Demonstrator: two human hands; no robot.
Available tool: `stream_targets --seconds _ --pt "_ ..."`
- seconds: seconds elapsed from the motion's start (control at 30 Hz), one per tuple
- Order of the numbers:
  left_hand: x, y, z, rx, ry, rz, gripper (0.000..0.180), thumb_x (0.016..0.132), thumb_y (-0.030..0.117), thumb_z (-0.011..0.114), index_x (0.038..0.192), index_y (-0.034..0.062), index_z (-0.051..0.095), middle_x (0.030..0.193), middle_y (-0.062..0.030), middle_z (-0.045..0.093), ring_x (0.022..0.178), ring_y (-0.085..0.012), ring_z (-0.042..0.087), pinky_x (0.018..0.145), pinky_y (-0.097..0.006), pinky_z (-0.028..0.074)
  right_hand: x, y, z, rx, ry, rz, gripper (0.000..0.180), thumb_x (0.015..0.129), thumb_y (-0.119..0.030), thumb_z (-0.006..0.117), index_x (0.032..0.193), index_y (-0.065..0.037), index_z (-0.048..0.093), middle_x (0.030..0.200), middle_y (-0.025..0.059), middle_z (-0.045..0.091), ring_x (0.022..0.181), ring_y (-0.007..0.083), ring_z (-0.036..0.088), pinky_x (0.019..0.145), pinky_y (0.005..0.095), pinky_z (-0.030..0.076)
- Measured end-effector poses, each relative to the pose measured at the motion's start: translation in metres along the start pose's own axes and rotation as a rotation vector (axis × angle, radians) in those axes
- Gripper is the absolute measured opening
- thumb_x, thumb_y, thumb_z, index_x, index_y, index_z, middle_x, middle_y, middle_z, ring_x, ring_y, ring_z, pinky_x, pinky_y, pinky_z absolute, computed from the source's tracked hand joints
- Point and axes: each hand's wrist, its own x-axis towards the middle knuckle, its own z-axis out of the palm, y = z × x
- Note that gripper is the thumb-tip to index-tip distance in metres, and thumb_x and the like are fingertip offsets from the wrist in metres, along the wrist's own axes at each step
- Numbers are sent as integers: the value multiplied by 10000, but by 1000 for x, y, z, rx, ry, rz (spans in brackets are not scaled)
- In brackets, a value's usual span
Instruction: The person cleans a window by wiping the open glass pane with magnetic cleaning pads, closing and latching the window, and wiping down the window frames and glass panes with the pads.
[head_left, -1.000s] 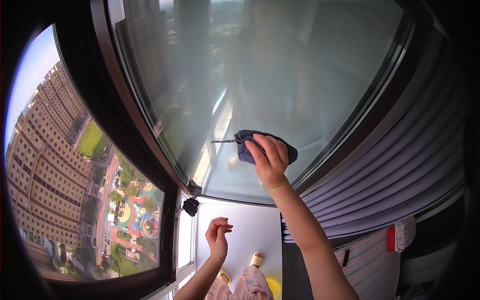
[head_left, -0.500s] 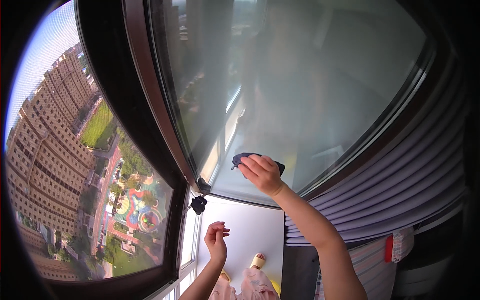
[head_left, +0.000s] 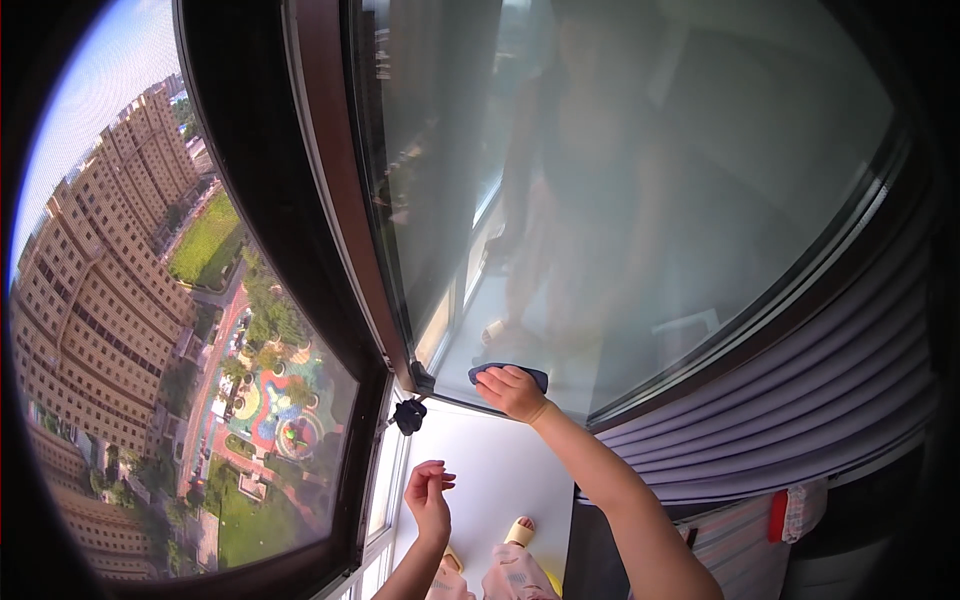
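Near the bottom edge of a glass window pane point(head_left: 640, 230), my right hand point(head_left: 512, 392) presses a folded dark blue cloth point(head_left: 535, 375) against the glass. Its fingers lie over the cloth, which shows along the top of the hand. The pane looks hazy and carries a dim reflection of my body. Lower and to the left, my left hand point(head_left: 430, 500) hangs in the air with loosely bent fingers, and nothing shows in it. Above it, at the pane's lower left corner, is a black window handle or knob point(head_left: 409, 415).
A dark frame point(head_left: 335, 480) on the left borders a screened view of tall buildings and a playground far below. Pleated grey-purple curtain point(head_left: 780, 400) runs along the right. Striped cloth point(head_left: 740, 545) lies at lower right. My slippered feet point(head_left: 519, 532) stand on a pale floor.
My right hand has slid the cloth down the pane to near its lower edge. The left hand has shifted only slightly, and the view has moved a little.
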Motion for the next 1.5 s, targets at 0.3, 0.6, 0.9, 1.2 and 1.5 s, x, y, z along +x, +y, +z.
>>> stream_targets --seconds 0.3,0.6,0.9,1.2,1.5 --pt "-10 0 20 -105 -53 -12 88 892 59 510 834 53 576 985 -67 593 717 -152 606 637 -271 494 171 61 -143 -247 424 113 154 720 -106 642 873 -128 647 1010 6 611 903 173 574 708 301 429" --pt "19 -48 -16 85 -85 -82 119 917 62 474 971 27 574 942 -46 608 748 -132 616 658 -239 484 86 -1 4 9 137 89 146 724 -109 631 870 -107 643 996 22 602 914 177 573 743 303 445" --pt "178 -219 -111 1032 229 134 208 808 157 636 947 40 535 868 -131 595 822 -322 584 720 -413 465 -57 -111 33 395 52 837 300 611 78 577 856 -75 657 969 74 627 873 285 576 771 368 456" --pt "206 -228 -109 1189 441 137 189 760 236 654 745 62 581 769 -107 587 699 -299 587 617 -416 463 -104 -141 17 464 -4 1029 413 549 141 508 871 -71 656 949 74 621 879 289 576 775 371 467" --pt "108 -8 62 -193 98 343 93 886 94 577 868 52 497 823 2 524 761 -58 476 698 -197 385 -80 -123 -54 482 235 1175 350 627 150 549 907 -44 632 961 118 613 881 292 598 797 342 479"
